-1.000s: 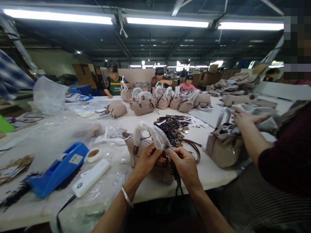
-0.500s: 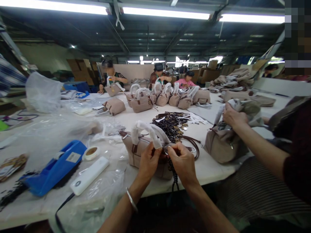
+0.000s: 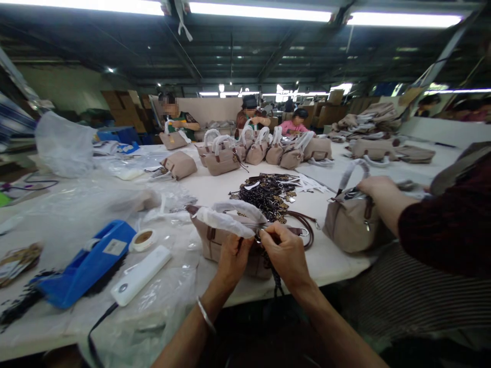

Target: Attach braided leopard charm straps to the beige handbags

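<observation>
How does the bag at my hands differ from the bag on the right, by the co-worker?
The near bag has its wrapped handles slumped low across its top; the right bag has a wrapped handle standing up. The person's two hands, left and right, work at the near bag; a co-worker's hand reaches over the right bag. Both are beige.

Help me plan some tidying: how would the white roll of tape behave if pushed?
The white roll lies flat, so it would probably slide rather than roll. Pushed left, it would likely bump the blue dispenser. Its round shape suggests rolling if stood on edge.
</observation>
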Demonstrator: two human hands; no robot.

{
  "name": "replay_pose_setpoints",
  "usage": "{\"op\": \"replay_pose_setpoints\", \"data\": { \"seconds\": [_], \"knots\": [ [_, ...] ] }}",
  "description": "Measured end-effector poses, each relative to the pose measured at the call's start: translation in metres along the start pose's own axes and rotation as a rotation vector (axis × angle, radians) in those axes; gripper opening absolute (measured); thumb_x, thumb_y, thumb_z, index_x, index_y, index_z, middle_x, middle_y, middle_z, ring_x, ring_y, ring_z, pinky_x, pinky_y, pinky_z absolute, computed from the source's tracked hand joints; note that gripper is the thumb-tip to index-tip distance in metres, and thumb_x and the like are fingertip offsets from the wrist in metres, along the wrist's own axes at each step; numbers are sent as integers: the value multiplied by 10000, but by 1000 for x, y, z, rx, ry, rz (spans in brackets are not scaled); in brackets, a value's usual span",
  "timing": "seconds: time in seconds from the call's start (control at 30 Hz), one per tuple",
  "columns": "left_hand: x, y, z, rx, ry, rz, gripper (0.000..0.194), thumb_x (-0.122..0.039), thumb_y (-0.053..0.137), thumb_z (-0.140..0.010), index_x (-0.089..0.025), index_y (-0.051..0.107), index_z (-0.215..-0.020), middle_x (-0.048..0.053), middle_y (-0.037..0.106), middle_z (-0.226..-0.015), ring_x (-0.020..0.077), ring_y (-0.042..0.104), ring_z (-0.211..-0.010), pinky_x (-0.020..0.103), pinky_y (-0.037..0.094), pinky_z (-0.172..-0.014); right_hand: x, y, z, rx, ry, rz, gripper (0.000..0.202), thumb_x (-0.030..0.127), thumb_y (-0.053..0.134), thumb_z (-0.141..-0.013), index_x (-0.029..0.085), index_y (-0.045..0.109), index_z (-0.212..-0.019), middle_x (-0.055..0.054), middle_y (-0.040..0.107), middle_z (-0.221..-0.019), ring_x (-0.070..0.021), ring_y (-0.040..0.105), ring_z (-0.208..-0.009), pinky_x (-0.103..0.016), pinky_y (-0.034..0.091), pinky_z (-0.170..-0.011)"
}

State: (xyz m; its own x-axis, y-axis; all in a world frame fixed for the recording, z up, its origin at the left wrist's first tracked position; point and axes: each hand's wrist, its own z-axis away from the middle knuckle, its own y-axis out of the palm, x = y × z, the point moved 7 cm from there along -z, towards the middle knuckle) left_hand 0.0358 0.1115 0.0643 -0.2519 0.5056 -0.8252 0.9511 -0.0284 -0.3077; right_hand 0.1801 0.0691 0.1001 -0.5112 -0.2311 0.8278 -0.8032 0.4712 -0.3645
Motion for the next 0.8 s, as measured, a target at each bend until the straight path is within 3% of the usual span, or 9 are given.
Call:
{"op": "replay_pose_setpoints", "data": {
  "seconds": [0.13,0.3,0.4,0.53,0.63,0.8],
  "knots": [
    [-10,0,-4,111,54,42,196,-317,496,-909,-214,662,-926,56,706,-945,233,624,-932,372,496,-861,-5,3,-15,143,111,-35,173,266,573,-755,211,587,-592,23,594,-560,-141,530,-550,-237,381,-524],
    [-15,1,-11,248,10,149,197,-356,514,-905,-210,646,-917,36,694,-922,208,631,-876,336,520,-810,3,10,-28,258,89,13,149,236,599,-691,208,587,-545,27,602,-554,-137,538,-555,-223,375,-505],
    [-9,3,-14,264,-80,240,216,-388,551,-883,-201,636,-948,20,685,-853,193,634,-788,310,532,-730,-4,14,-24,278,210,-166,129,321,627,-731,207,620,-671,19,630,-592,-142,559,-531,-230,402,-482],
    [-8,5,-16,256,-78,288,243,-399,577,-869,-187,643,-969,26,683,-904,197,630,-840,307,524,-766,-18,18,-10,276,406,-450,282,461,688,-726,207,580,-783,29,626,-585,-138,550,-471,-233,411,-432],
    [-7,6,-16,266,-110,307,259,-416,574,-867,-180,643,-947,21,677,-866,192,626,-809,303,521,-744,-16,19,-3,298,421,-524,339,497,706,-721,179,598,-766,19,625,-595,-120,545,-484,-219,417,-440],
    [-10,7,-14,272,-114,352,263,-416,560,-878,-180,640,-964,22,669,-871,188,612,-809,300,513,-749,-19,17,5,274,440,-597,500,446,778,-671,168,591,-1042,33,642,-648,-135,588,-550,-226,453,-500]
  ]
}}
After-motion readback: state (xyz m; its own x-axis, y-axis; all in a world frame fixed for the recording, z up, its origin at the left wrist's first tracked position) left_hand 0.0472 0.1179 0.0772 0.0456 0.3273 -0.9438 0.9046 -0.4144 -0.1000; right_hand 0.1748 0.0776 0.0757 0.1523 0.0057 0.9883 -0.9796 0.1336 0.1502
